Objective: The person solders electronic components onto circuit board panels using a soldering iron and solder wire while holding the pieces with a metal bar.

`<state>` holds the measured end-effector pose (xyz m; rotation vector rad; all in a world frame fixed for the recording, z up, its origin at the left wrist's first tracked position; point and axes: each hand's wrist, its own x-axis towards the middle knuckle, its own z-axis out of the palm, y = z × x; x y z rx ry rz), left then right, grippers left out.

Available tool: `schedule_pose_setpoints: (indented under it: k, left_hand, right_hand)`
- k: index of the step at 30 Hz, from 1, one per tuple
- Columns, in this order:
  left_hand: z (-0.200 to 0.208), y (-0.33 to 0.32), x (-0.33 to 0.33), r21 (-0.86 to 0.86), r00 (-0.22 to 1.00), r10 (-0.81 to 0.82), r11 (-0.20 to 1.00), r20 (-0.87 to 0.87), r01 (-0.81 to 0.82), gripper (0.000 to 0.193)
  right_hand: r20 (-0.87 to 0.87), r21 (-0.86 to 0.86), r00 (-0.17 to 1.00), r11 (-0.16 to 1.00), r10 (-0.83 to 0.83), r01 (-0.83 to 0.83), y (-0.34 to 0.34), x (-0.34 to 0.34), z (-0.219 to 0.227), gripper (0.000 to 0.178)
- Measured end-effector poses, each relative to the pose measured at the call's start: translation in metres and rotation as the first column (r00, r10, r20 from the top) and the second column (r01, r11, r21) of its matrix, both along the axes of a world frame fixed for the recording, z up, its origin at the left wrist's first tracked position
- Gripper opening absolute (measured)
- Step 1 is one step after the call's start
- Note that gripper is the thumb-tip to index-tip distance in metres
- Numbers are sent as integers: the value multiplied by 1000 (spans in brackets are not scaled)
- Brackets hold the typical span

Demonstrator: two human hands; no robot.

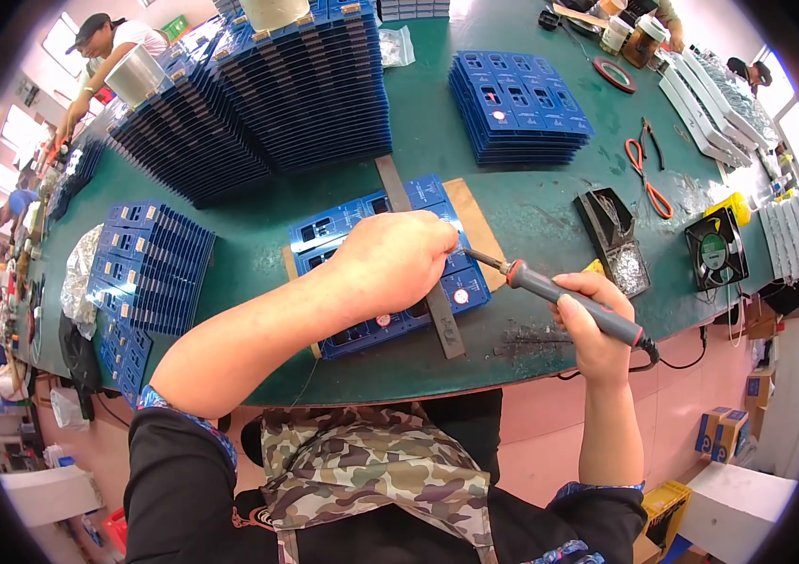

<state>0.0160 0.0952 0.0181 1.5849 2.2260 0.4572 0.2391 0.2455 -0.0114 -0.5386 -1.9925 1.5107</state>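
Note:
A grey soldering iron (564, 303) is gripped in my right hand (598, 329), its tip pointing left at the edge of a blue circuit board panel (474, 282). Above that panel my left hand (399, 256) is closed, fingertips pinched close to the iron's tip. What they hold is hidden. The panel lies on a tan board (476, 226), and a flat metal bar (446, 324) crosses over it, partly covered by my left hand.
Tall stacks of blue panels (305, 94) stand at the back left, with smaller stacks at left (150, 263) and back right (521, 103). Rightward are a black tray (620, 249), orange-handled scissors (643, 179), pliers (653, 141) and a small fan (714, 249). A co-worker (117, 47) sits far left.

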Motion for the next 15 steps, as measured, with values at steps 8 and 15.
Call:
schedule_pose_setpoints:
  k: [8,15]
  left_hand:
    - [10,4,10,-59,1000,-20,998,-7,20,17]
    - [7,-22,15,162,989,-105,979,-103,121,12]
  right_hand:
    - [-15,-4,1000,1000,-7,7,-2,3,1,17]
    - [-7,3,999,999,-39,39,-2,17,4,17]
